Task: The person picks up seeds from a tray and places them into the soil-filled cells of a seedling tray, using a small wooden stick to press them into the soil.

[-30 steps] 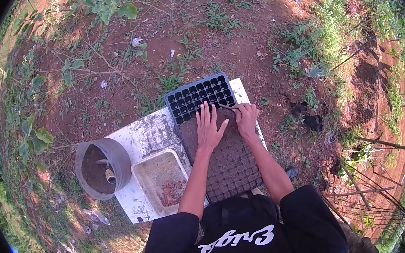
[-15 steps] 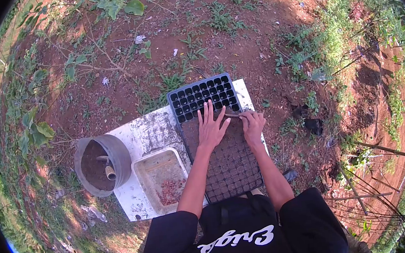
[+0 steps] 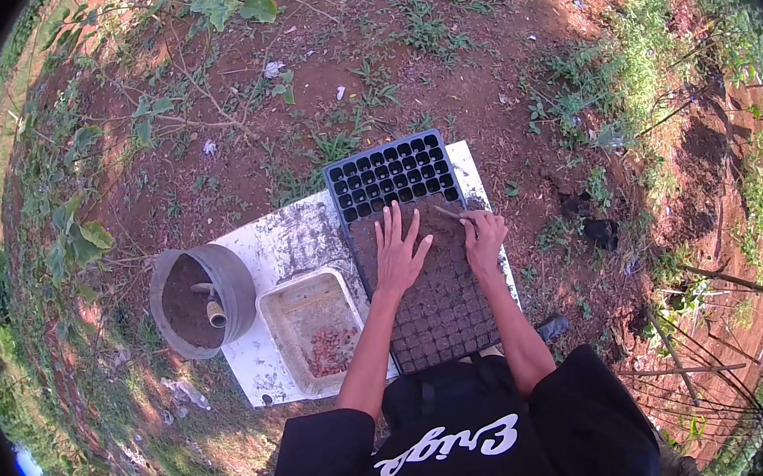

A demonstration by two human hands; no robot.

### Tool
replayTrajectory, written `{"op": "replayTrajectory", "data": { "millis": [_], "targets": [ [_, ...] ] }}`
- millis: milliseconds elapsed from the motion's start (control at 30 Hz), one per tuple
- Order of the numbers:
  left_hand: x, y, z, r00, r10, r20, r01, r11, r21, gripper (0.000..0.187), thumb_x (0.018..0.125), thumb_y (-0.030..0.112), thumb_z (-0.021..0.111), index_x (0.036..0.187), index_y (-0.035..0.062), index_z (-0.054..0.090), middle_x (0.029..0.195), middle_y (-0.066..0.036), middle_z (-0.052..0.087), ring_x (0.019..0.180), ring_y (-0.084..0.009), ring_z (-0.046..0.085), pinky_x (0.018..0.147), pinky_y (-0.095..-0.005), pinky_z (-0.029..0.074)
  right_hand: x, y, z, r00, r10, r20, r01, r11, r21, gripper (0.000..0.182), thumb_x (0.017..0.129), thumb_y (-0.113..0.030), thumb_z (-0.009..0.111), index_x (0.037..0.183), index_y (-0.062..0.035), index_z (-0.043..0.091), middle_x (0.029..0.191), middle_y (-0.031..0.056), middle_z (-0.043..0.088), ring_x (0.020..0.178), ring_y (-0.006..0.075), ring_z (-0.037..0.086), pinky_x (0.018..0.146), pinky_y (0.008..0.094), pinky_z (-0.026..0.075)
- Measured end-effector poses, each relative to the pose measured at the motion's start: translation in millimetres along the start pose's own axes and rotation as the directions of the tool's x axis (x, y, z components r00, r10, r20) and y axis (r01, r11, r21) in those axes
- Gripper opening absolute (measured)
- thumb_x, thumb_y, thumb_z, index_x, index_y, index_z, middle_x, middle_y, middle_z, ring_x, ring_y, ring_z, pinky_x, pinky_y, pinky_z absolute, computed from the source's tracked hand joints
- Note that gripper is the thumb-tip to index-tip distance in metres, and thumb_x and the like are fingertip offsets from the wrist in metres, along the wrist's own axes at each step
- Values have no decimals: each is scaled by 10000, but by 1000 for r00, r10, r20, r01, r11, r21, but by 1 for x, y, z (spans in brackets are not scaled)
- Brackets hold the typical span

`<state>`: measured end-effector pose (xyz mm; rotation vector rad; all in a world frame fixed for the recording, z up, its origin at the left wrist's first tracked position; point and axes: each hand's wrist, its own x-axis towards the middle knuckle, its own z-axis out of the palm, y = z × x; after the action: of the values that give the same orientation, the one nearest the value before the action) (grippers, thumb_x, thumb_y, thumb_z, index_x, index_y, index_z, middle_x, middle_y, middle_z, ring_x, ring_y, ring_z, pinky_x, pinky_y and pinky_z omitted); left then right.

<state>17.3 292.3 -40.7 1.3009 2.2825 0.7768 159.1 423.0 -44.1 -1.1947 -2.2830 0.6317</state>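
Note:
A black seedling tray [image 3: 449, 168] lies on a white board, its far rows of cells bare and the rest filled with dark soil [image 3: 436, 311]. Spread over the soil, just below the bare cells, is my left hand [image 3: 397, 260], fingers stretched out and apart, holding nothing. To its right, my right hand [image 3: 486, 238] pinches a short thin stick [image 3: 448, 211] between thumb and fingers. The stick points left across the soil, its tip close over the tray's right side. Nearer my body, rows of filled cells show their grid lines.
Left of the tray stands a pale basin [image 3: 307, 283] with small reddish bits in it. Beyond it is a grey bucket [image 3: 236, 286] of soil with a handled tool [image 3: 215, 311] inside. The white board [image 3: 293, 233] rests on weedy ground, with leafy branches [image 3: 84, 237] farther left.
The left fingertips were at the stick's end; now hand and stick are apart. The right hand has tilted the stick and its tip points more upward. The whole view has shifted slightly.

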Motion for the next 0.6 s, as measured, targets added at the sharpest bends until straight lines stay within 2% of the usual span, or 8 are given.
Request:
{"op": "replayTrajectory", "data": {
  "millis": [100,233,333,600],
  "targets": [
    [-11,-1,0,997,-59,-56,57,998,-34,635,1013,479,443,1526,113,362,1634,-205,99,1514,-375,66,1208,-529,62,19,0,8,996,36,-83,-37,999,-6,71,856,-124,697,916,-156,717,951,-4,656,949,239,537,839,389,364],
    [-25,-4,-2,991,-114,-68,111,993,-48,644,1014,463,454,1531,93,345,1631,-219,94,1514,-379,67,1208,-526,68,42,1,23,999,-31,-36,30,999,-26,72,846,-130,699,899,-169,728,933,0,666,926,234,540,823,390,366],
    [-32,-11,-3,985,-149,-86,145,988,-52,639,1015,453,459,1527,88,350,1629,-223,94,1512,-385,64,1209,-521,70,45,-3,22,984,-172,51,174,985,-20,78,838,-140,703,900,-178,733,924,-1,658,906,236,527,806,386,360],
    [-33,-6,1,983,-153,-102,156,988,18,646,1013,471,451,1519,82,360,1624,-228,108,1508,-390,82,1207,-531,79,27,1,7,948,-283,149,279,959,49,87,835,-116,702,904,-162,729,936,1,646,907,238,524,819,395,362]
  ]
}}
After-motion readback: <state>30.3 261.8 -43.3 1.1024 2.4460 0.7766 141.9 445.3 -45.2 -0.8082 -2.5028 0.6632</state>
